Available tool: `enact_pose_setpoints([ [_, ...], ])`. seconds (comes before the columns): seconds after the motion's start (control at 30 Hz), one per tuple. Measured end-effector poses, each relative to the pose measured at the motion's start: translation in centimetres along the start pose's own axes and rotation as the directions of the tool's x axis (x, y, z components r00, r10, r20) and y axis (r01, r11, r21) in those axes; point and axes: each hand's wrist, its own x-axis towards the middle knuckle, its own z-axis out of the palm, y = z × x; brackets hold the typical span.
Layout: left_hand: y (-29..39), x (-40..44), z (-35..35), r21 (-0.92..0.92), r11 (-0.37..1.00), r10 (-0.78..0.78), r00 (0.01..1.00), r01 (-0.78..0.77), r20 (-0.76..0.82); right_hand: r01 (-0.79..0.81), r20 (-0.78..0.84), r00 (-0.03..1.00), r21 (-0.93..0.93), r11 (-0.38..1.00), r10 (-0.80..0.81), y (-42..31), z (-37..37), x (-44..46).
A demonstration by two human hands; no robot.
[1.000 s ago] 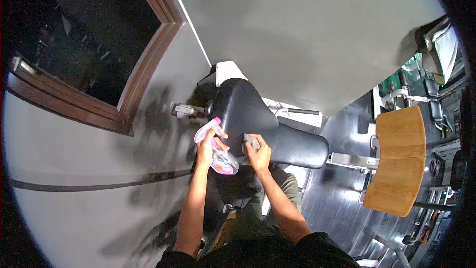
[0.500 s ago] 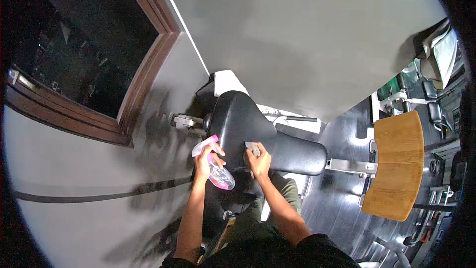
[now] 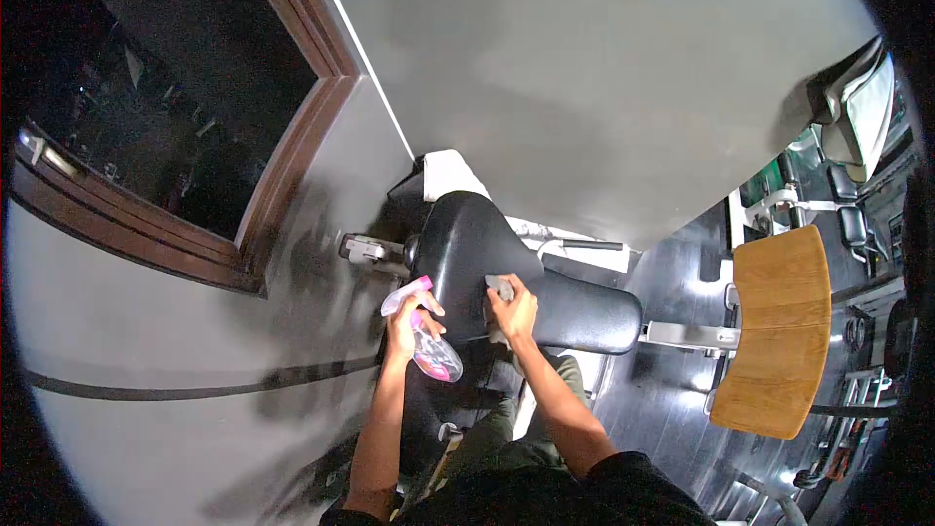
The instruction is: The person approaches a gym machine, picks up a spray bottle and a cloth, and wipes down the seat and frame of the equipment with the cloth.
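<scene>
A clear spray bottle with a pink and white trigger head is gripped around its neck by my left hand, just over the near left edge of a black padded bench. My right hand is closed on a bunched grey cloth, which rests against the bench padding near where the wide part meets the narrower seat. Part of the cloth hangs below my fingers. What lies under the right palm is hidden.
A grey wall stands right behind the bench, and a brown-framed window is at the left. A white cloth lies beyond the bench's far end. To the right are a curved wooden platform and gym equipment.
The view has tilted slightly, so the bench and window sit a little lower. Both hands keep their holds, with barely any shift over the bench.
</scene>
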Motion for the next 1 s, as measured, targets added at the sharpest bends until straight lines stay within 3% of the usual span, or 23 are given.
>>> enact_pose_setpoints([
  [0.23,-0.3,0.2,-0.2,-0.033,0.999,-0.038,0.999,0.038,-0.001,0.189,0.06,0.979,0.109,0.976,-0.196,-3.5,-0.2,-1.0],
  [0.37,0.0,0.1,0.2,-0.015,0.999,-0.039,0.999,0.038,-0.029,0.095,0.054,0.994,0.052,0.994,-0.097,-0.2,-0.1,-0.5],
  [0.43,0.2,0.1,0.4,-0.006,1.0,-0.024,1.0,0.024,0.001,-0.087,0.037,0.995,-0.043,0.995,0.089,0.4,-0.2,0.7],
  [0.57,0.3,0.2,0.3,0.024,0.999,-0.026,1.0,0.026,-0.006,-0.034,-0.02,0.999,-0.072,0.997,0.032,-2.0,0.0,2.9],
  [0.63,0.5,0.2,0.7,0.032,0.999,-0.024,1.0,0.024,0.007,0.097,0.038,0.994,0.097,0.991,-0.101,-3.6,-0.3,2.4],
  [0.7,0.8,-0.1,1.0,0.023,0.999,-0.028,0.999,0.029,-0.043,0.251,0.003,0.967,0.124,0.96,-0.254,-3.7,0.3,1.6],
  [0.83,1.1,-0.1,1.7,0.03,0.999,-0.018,0.999,0.019,-0.046,0.282,0.022,0.959,0.066,0.957,-0.284,-1.4,0.2,0.0],
  [1.0,1.6,0.1,2.5,0.037,0.999,0.006,0.996,-0.003,-0.085,-0.007,0.071,0.997,0.028,1.0,0.005,1.7,-0.1,1.2],
])
